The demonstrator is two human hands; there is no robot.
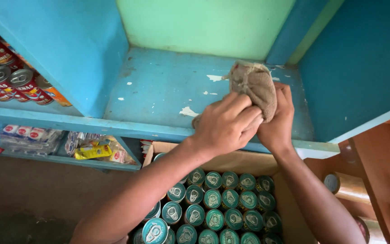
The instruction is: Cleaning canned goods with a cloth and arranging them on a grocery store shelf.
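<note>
Wiping proceeds best, in our judgement, if we keep the cloth (254, 86) bunched into a firm pad and press it flat against the blue shelf board (159, 90), working from the back wall toward the front lip so that loosened dust and paint flakes do not fall back onto ground already covered. We note that the board shows several chipped white patches, so light, even pressure seems wiser than scrubbing, which could lift more paint. At this moment we hold the brownish cloth with both hands above the right part of the shelf, near the front edge. Our left hand (225, 124) lies over the lower side of the cloth, its fingers (244, 116) curled together and closed around the fabric. Our right hand (278, 118) grips the cloth from the far side; its fingers are wrapped behind the wad and mostly hidden, though the grasp appears closed on it. We cannot tell whether the cloth touches the board or is held just above it. Below the shelf sits an open cardboard box (231, 160) packed with upright green-topped cans (222, 205), directly under our forearms, so debris swept off the lip would land on them. Red-labelled cans (10, 83) lie in the neighbouring compartment to the left, and wrapped packets (91, 149) rest on the lower shelf.
</note>
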